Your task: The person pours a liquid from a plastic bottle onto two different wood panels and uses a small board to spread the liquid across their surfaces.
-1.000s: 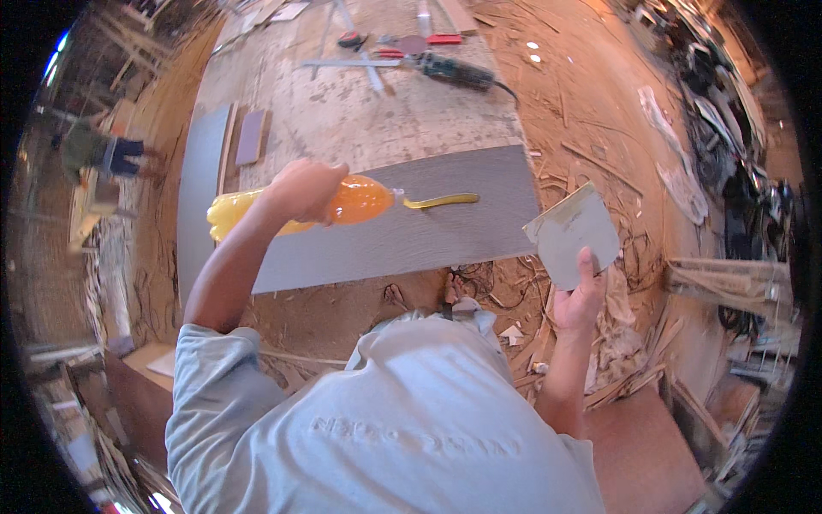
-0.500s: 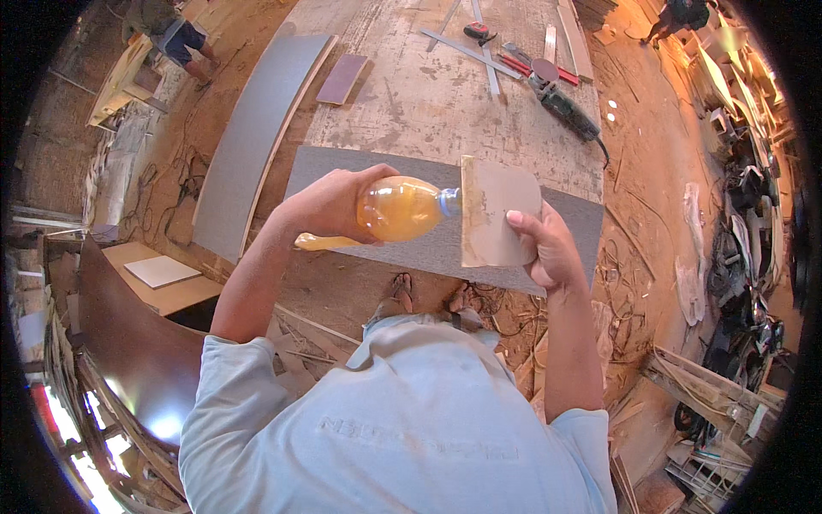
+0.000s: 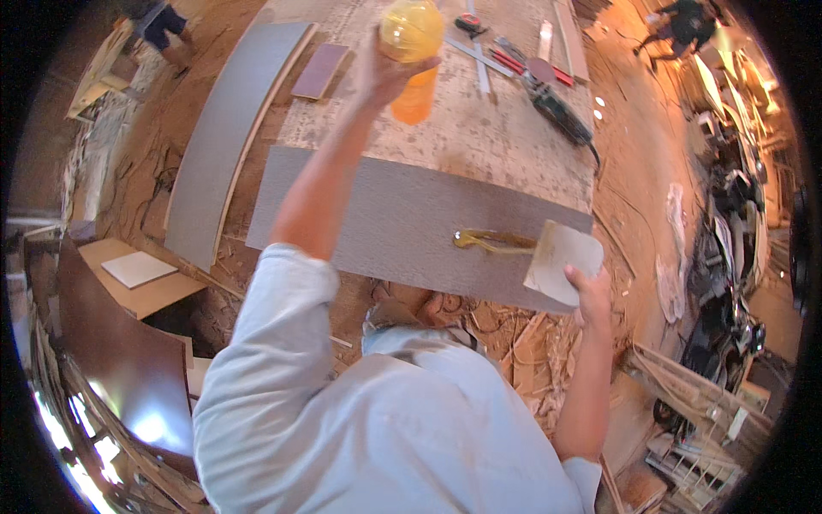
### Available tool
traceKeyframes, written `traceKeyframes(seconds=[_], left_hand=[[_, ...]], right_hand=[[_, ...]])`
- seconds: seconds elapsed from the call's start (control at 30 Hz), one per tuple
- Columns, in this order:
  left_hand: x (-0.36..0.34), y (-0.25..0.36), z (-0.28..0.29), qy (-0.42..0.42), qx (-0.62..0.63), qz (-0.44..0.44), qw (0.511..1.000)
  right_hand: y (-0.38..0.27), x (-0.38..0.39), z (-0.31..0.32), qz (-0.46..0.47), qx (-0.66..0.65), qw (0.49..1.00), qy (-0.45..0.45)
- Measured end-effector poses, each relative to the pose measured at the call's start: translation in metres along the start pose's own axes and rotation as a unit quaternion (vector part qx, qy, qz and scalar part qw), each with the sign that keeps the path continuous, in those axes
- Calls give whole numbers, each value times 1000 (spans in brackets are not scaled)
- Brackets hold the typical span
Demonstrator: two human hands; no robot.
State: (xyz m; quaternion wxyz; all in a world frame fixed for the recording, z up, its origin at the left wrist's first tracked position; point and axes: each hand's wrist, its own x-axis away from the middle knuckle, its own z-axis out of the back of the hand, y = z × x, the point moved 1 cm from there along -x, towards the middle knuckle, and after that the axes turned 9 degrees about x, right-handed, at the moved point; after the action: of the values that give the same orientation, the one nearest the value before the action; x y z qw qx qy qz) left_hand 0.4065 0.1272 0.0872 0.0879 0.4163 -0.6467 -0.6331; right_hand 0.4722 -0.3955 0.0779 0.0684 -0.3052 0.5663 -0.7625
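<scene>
My left hand [image 3: 390,79] is wrapped round a clear plastic bottle [image 3: 414,101] of yellow-orange liquid, held out over the far part of the worktable. Closer in, my right hand [image 3: 592,295] grips a flat, pale rectangular spreader [image 3: 565,264] with rounded corners. The spreader's left edge is at the right part of a long grey board [image 3: 360,214], which lies across the near end of the table. A streak of shiny yellowish liquid [image 3: 492,241] runs over the board from a small blob to the spreader.
An angle grinder [image 3: 558,113] with its cord, a red tape measure [image 3: 469,24] and metal rulers [image 3: 481,68] lie on the worktable [image 3: 514,158]. A small purple-brown board [image 3: 320,72] and a long grey panel [image 3: 231,128] are at left. Two people stand farther off.
My left hand has carried the bottle away from me to the far side. My right hand has lowered the spreader toward the board, where a streak of liquid now shows.
</scene>
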Motion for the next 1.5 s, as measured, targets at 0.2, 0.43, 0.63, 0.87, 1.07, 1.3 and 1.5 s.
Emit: traceKeyframes(seconds=[0.2,0.43,0.63,0.87,1.07,1.3,1.5], left_hand=[[3,-66,-33,38,5,-25,999],[28,-62,-15,-19,-107,12,994],[196,20,-84,22,-362,-51,931],[355,35,-163,-395,-420,-7,817],[363,8,-159,-374,-392,2,841],[361,12,-158,-345,-367,7,864],[360,12,-154,-357,-368,22,858]], right_hand=[[14,3,27,-18,-26,997,76],[-5,-16,39,-4,123,992,38],[3,-35,55,-2,253,967,26],[-11,-55,26,106,363,925,-31],[0,-59,-24,184,511,835,-87],[9,-93,118,165,647,741,71],[-68,-60,50,161,514,842,-35]])
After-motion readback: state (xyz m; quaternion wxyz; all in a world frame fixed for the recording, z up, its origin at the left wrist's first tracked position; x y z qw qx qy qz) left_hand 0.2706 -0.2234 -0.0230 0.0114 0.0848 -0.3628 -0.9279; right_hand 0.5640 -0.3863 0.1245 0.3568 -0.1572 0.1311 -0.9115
